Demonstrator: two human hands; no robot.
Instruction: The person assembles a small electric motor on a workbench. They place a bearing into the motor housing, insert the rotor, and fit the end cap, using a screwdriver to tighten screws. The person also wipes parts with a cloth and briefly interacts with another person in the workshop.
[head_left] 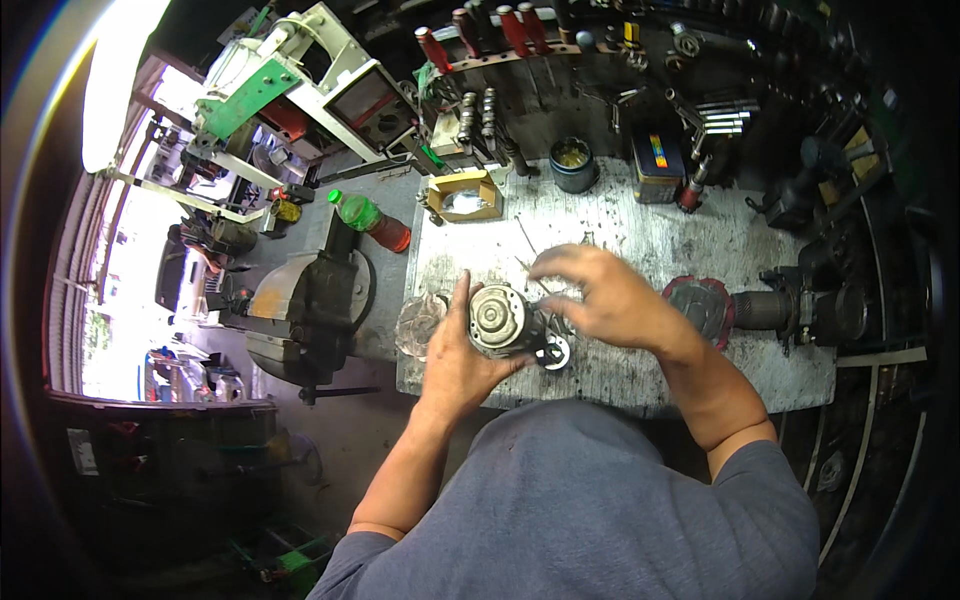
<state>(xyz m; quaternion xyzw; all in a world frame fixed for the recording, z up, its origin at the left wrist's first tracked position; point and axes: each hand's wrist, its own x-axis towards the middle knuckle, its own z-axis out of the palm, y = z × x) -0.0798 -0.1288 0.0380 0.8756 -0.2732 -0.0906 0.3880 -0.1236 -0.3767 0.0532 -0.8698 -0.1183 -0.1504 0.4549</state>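
My left hand (455, 365) is wrapped around a round metal motor housing (497, 318), its end cap facing up, thumb and fingers on opposite sides. Just right of it, my right hand (590, 292) has its fingers curled toward the thumb. A thin metal rod (521, 263) shows at those fingertips and appears pinched there, partly hidden. Beneath the housing's right side lies a pale ring-shaped part (553, 352). To the left of my left hand rests a clear crumpled plastic piece (421, 325).
The worn workbench (640, 385) carries an open cardboard box (470, 197), a dark tub (572, 165) and a dark rectangular can (655, 168). A bench vise (300, 315) and a bottle of red liquid (375, 222) stand left. Right lie a red-rimmed part (700, 308) and a dark machine part (765, 310). Screwdrivers (510, 30) hang behind.
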